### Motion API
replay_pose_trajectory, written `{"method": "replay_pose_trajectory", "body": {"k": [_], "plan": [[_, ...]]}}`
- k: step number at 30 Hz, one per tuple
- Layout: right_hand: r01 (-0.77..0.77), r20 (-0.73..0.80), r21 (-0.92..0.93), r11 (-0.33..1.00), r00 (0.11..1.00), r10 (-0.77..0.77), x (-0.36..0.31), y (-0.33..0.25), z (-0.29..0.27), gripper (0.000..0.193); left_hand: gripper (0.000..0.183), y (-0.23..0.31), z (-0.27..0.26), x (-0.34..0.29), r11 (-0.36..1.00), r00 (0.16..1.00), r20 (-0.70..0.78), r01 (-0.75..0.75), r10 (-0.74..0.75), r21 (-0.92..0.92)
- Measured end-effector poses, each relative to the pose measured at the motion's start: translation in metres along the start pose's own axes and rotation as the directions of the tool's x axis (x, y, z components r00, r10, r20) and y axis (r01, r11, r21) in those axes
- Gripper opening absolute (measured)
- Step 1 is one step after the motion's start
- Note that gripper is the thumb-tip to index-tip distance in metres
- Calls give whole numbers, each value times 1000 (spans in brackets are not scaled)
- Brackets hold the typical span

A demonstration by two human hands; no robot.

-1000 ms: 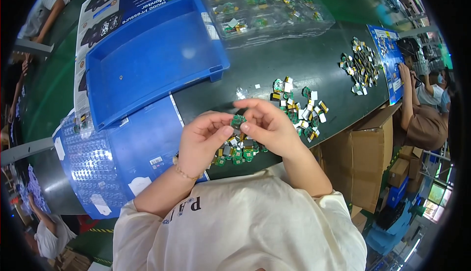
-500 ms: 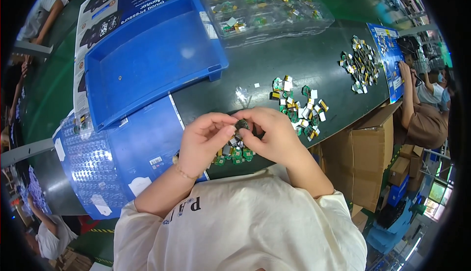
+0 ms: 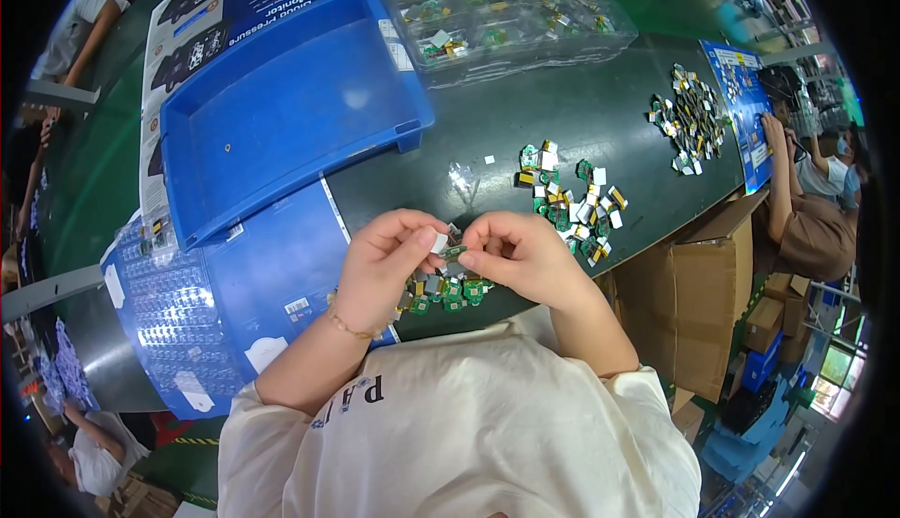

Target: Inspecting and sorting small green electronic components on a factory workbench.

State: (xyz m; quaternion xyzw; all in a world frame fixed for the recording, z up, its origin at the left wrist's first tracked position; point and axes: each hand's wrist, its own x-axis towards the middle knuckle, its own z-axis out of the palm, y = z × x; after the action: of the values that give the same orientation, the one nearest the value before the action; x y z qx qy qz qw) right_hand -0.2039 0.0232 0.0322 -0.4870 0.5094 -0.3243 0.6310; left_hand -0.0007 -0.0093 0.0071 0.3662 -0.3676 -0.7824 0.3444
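Above the near edge of the dark green table, my two hands meet over a small green circuit board (image 3: pixel 453 253) with a white square piece (image 3: pixel 439 242) beside it. My left hand (image 3: pixel 380 260) pinches the white piece between thumb and fingertips. The board's edge is gripped by the thumb and curled fingers of my right hand (image 3: pixel 520 257). Whether the two pieces are joined I cannot tell. Just below my fingers lies a group of green circuit boards (image 3: pixel 455 295), partly covered by my hands. Farther right is a loose pile of boards with white and yellow parts (image 3: pixel 586 210).
A blue tray (image 3: pixel 291 157) stands to the left, beyond a clear plastic blister sheet (image 3: pixel 173 302). Stacked clear trays of boards (image 3: pixel 506 21) sit at the back. Another pile (image 3: pixel 692 120) lies far right, near a co-worker's arm (image 3: pixel 776 166). A cardboard box (image 3: pixel 684 302) adjoins the table's right edge.
My fingers have turned the small board, so its green edge and the white square now show where a dark face was. My hands have drawn slightly apart.
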Motion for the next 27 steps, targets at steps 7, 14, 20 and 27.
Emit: {"method": "replay_pose_trajectory", "body": {"k": [7, 14, 20, 27], "plan": [[-8, -64, 257, 966, 998, 25, 3, 5, 1, 8, 11, 10, 9, -2, 994, 995, 42, 83, -86, 72], [280, -95, -412, 867, 933, -346, 4, -6, 0, 21, 12, 2, 4, -1, 1000, 997, 75, 28, -27, -9], [249, -88, -320, 914, 953, -290, 7, -4, -2, 21, 12, -3, 1, 0, 1000, 994, 108, 5, -5, -2], [159, -79, -47, 986, 984, -162, 9, 0, -1, 19, 17, 1, 1, -1, 984, 984, 107, 155, -145, -89]]}}
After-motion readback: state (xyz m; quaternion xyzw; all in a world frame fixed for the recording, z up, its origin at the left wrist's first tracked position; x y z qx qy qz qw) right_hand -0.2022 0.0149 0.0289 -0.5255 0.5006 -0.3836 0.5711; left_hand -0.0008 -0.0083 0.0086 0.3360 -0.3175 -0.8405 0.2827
